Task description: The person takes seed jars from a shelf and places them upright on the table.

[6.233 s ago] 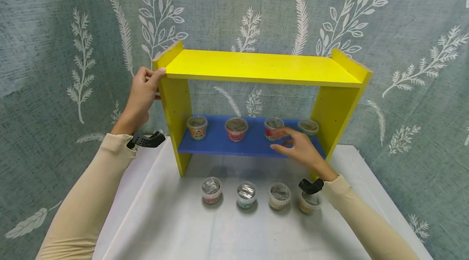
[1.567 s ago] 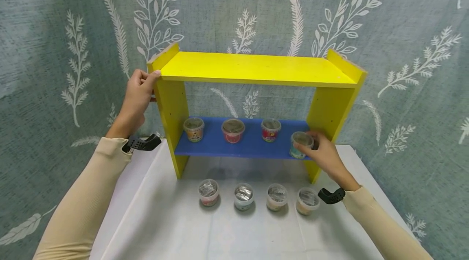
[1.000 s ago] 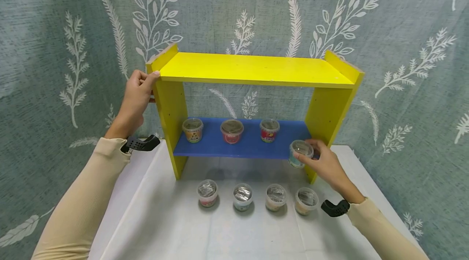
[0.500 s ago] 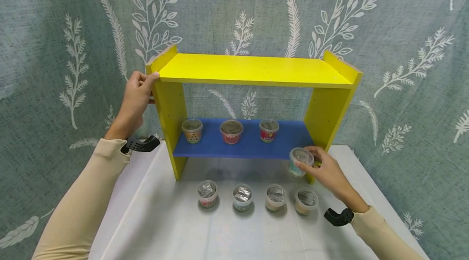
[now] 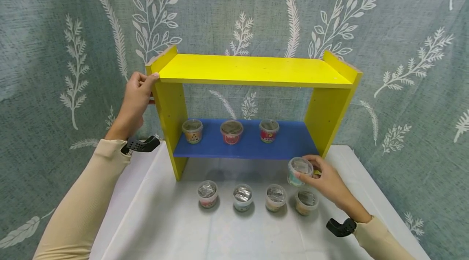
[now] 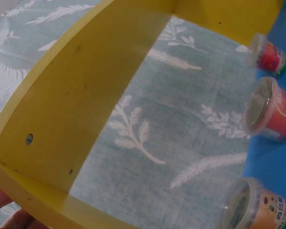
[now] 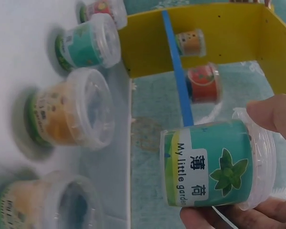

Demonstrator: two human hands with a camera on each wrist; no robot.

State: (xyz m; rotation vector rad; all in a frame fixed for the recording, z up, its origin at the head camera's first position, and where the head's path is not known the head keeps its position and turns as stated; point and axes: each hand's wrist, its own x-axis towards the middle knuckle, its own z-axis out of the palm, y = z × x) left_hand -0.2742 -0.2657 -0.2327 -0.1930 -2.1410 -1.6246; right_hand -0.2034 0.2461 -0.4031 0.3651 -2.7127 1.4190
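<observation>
My left hand grips the top left corner of a yellow shelf unit, thumb over the front edge. In front of the unit's right side, below the blue shelf board, my right hand holds a clear-lidded plastic cup with a teal label. The label has a green leaf and reads "My little garden". Thumb and fingers grip it from opposite sides. In the head view it overlaps the back of the rightmost table cup. The blue board bears an orange cup, a red-pink cup and a red cup.
Along the white table, before the unit, stand a pink-labelled cup, a teal-labelled cup and an orange-labelled cup, left of the rightmost one. A leaf-patterned grey-green cloth hangs behind.
The teal-labelled cup has been taken from the blue board's right end by my right hand, brought forward and lowered past its front edge. My left hand has kept its grip on the unit.
</observation>
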